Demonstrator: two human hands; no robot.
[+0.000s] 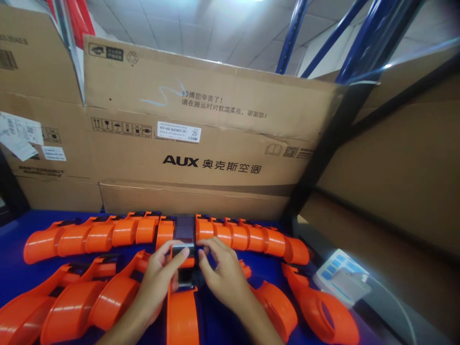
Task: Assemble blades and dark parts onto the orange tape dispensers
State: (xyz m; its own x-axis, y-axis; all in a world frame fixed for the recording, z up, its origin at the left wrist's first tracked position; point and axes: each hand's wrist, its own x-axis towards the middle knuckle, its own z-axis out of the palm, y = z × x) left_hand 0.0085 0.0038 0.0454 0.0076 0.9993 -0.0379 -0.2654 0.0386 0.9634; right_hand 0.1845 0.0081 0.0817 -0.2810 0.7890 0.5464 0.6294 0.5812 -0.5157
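My left hand [163, 270] is closed around a dark, flat rectangular piece [184, 227] with a shiny band across its lower end, its thumb lying on that band. A bit of orange plastic shows just under it. Close by the piece's right edge, my right hand [223, 270] has its thumb and index finger apart, with nothing visible between them. Below both hands lies an orange curled strap [183, 316] with a black and shiny part [185, 278] at its upper end, partly covered by the left fingers.
Several orange curled straps [100, 237] with dark clips line the back of the blue surface [17, 244]; more curled straps [75, 306] lie in front. Cardboard panels [215, 139] stand behind. A white-and-blue box [341, 275] with a cable is at right, near a dark post [316, 153].
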